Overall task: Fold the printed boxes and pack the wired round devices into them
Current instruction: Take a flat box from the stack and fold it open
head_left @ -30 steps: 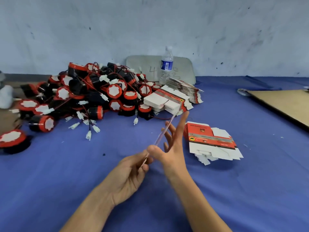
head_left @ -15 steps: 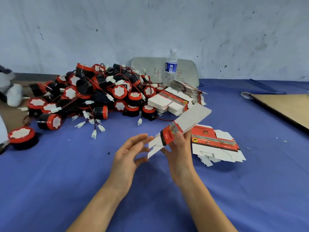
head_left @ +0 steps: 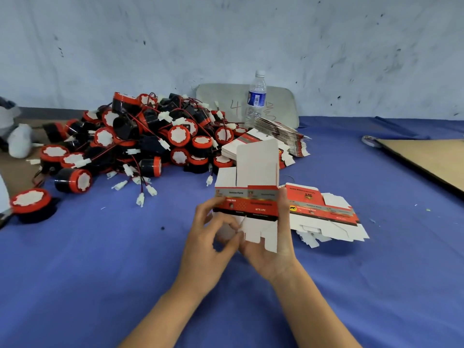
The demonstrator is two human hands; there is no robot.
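Note:
A printed box blank (head_left: 253, 187), white with a red and black band, stands upright above the blue table, partly opened, its top flaps raised. My left hand (head_left: 208, 244) grips its lower left side, fingers curled at the bottom flaps. My right hand (head_left: 273, 247) holds its right edge, thumb up along the side. A small pile of flat blanks (head_left: 326, 212) lies just right of my hands. The heap of wired round devices (head_left: 130, 146), black with red rims and white connectors, covers the back left.
More stacked flat blanks (head_left: 278, 139) lie behind the box, next to a water bottle (head_left: 256, 99) and a grey board (head_left: 278, 101) against the wall. A brown cardboard sheet (head_left: 426, 159) lies at the right edge. A white bag (head_left: 17, 141) sits far left.
The blank, seen edge-on and then tilted flat, has been turned upright and opened out. Both hands have closed round its lower part.

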